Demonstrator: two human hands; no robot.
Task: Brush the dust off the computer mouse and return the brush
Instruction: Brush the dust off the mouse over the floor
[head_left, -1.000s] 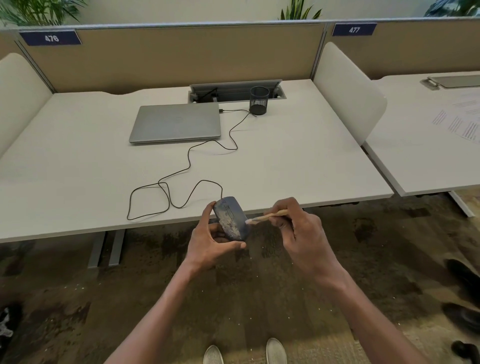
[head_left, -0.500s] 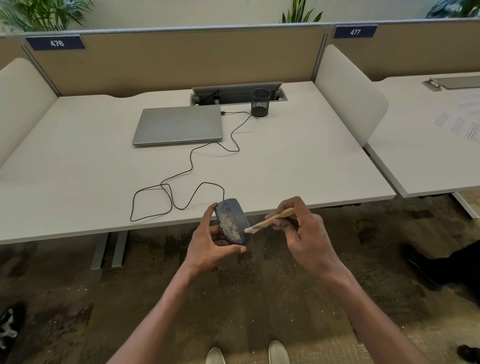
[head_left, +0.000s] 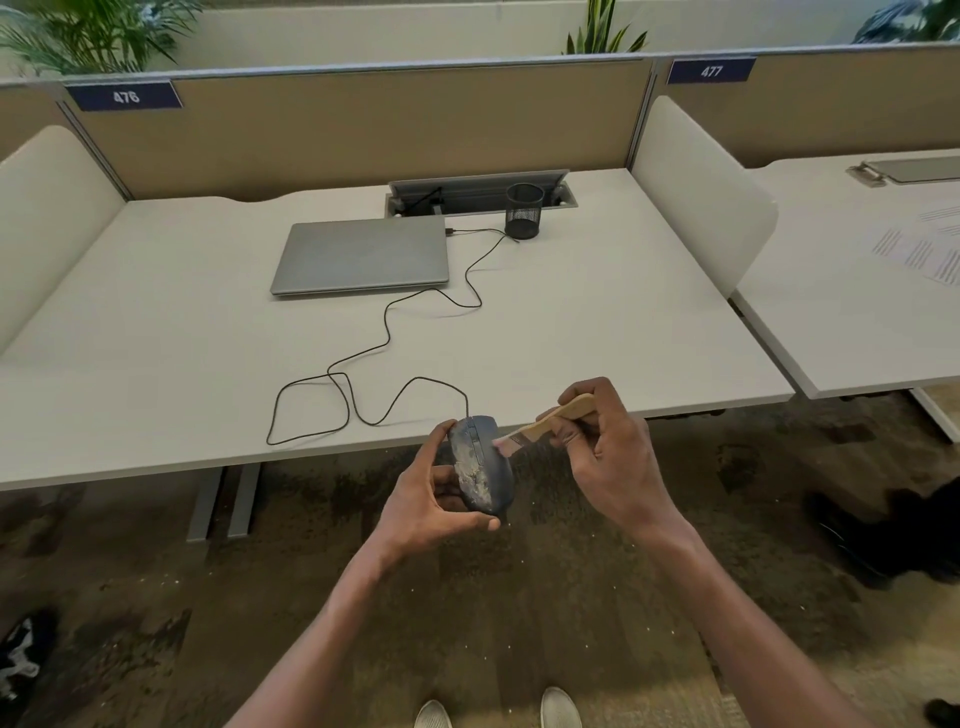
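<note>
1. The mouse (head_left: 480, 462) is held up in the air just off the front edge of the desk (head_left: 597, 332), over the carpet, tilted so its top faces the camera. A pale, patchy layer of dust covers the left half and lower end of its top; the right half looks mostly dark and bare.
2. The left hand (head_left: 434, 499) grips the mouse from behind and below, with the thumb curled under its lower end and the fingers along its far side.
3. The right hand (head_left: 605, 447) pinches the wooden handle of the brush (head_left: 545, 423); the bristle tip touches the upper right edge of the mouse.
4. Judging by the remaining dust, the brushing is under way but not finished. Returning the brush has not begun.
5. The cable (head_left: 387, 332) runs from the mouse in loose loops across the desk to the closed laptop (head_left: 361, 254), so it limits how far the mouse can be turned or pulled away.
6. A mesh pen cup (head_left: 524, 210) stands well apart at the back of the desk, beside the laptop. It looks a likely place for the brush, but that is a guess. Nothing blocks the way there except the cable loops.
</note>
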